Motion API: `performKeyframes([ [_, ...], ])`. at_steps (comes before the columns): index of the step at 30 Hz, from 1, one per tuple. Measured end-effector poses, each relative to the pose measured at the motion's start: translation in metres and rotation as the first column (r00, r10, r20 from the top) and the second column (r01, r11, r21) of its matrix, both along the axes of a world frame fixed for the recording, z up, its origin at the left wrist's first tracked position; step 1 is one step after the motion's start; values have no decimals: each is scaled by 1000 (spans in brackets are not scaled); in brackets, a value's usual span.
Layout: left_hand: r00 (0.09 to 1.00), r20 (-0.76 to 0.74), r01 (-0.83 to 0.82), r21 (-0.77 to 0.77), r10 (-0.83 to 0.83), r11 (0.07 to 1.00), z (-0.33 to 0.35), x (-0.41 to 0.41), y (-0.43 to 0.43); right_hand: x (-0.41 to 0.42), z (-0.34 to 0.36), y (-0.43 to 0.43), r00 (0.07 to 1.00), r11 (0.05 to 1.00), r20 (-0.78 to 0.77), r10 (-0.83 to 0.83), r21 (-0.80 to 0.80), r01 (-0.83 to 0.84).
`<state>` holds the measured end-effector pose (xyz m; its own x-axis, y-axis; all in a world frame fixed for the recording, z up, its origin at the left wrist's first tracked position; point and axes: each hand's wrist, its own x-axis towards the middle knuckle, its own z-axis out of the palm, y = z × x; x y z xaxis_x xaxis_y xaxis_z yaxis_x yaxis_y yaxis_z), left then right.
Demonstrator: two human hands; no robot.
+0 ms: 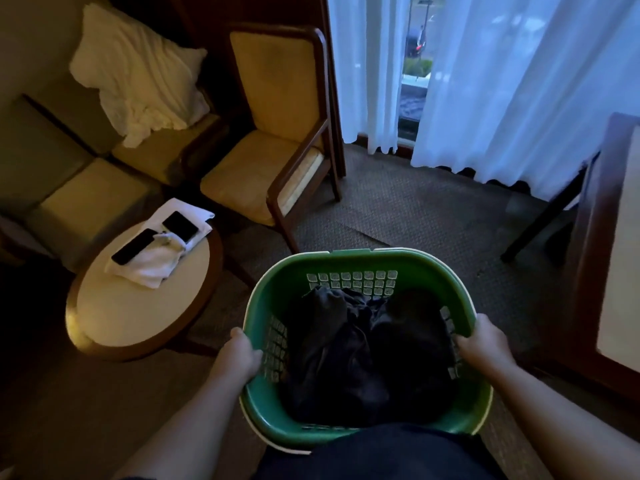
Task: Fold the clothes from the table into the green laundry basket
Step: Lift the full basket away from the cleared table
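Head camera looks down on both bare forearms reaching forward from the near edge, one to each side of the green laundry basket [346,259]. The left grip [242,353] is closed on the basket's left rim, fingers curled round the edge with the knuckles up. The right grip [485,341] is closed on the right rim, its fingertips hooked over the edge and pointing into the basket. Both wrists are nearly straight and the elbows lie wide of the basket.

The basket sits between the two hands above the carpet [415,216], its near wall hidden by the person's dark-clothed front. Dark clothes [346,344] lie heaped inside it; I cannot tell whether they are folded.

To the left of the basket stands a round worktop [138,320]. At its far side lies a white cloth [152,266], and on that cloth are two dark phones [133,246] side by side. Farther off are a wooden armchair [277,133] with yellow cushions and a white pillow [138,74] on the sofa to its left. White curtains [519,81] hang at the far right.
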<state>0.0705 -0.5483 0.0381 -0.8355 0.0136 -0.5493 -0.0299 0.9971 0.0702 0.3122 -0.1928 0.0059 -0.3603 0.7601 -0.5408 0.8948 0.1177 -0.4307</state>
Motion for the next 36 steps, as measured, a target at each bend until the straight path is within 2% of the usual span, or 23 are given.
performKeyframes([
  [7, 987, 34, 155, 5, -155, 988, -17, -109, 50, -46, -7, 0, 984, 983, 23, -177, -49, 178],
  [11, 958, 83, 275, 8, -275, 961, -26, -175, 73, -81, -4, -16, 958, 957, 37, -285, -35, 286],
  [15, 924, 68, 374, 43, -376, 927, -23, -233, 96, -114, 10, -36, 914, 914, -7, -405, -7, 405],
  [20, 835, 20, 548, 70, -550, 834, -10, -291, 161, -133, 22, -41, 808, 808, -54, -587, 16, 588],
  [23, 776, 15, 623, 137, -631, 770, -4, -308, 216, -131, 17, -38, 723, 724, -91, -685, 25, 690],
  [26, 699, 0, 706, 161, -715, 690, -1, -313, 276, -125, 0, -37, 583, 585, -102, -806, 14, 811],
  [29, 576, -51, 812, 149, -816, 564, 4, -308, 334, -123, -17, -25, 459, 461, -89, -884, -3, 887],
  [33, 366, -102, 930, 55, -925, 362, 20, -301, 403, -125, -25, -2, 357, 358, -57, -932, -2, 934],
  [36, 268, -98, 963, 10, -958, 269, 23, -301, 446, -132, -28, 4, 282, 284, -44, -958, -28, 958],
])
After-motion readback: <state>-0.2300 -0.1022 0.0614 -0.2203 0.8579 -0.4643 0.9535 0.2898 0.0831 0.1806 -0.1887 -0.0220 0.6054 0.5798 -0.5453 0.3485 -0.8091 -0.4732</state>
